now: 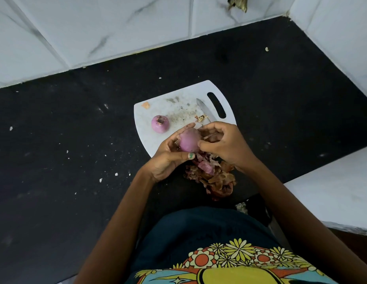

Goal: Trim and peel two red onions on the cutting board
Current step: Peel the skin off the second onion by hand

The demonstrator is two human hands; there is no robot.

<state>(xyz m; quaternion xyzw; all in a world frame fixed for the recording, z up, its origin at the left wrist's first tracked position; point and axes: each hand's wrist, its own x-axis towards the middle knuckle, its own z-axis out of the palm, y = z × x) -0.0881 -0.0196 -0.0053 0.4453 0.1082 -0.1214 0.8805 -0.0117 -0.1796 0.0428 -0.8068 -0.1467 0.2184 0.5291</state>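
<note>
Countertop [76,160], black and speckled with pale flecks, carries the white cutting board [178,111], taken here as landmark. Left hand [168,158] sits at the board's near edge, fingers and thumb curled around the held onion [189,142], cupping it from below and the left. Right hand [223,144] meets the same onion from the right, fingertips pinching at its skin; a loose strip shows by the fingers. Peel pile [211,177] lies just off the board's near edge, under the hands. Second onion [160,124], peeled, cut end up, rests on the board's left part. Knife [205,110] lies on the board beside the handle slot [216,107]. Orange scrap [145,105] occupies the board's far left corner.
</note>
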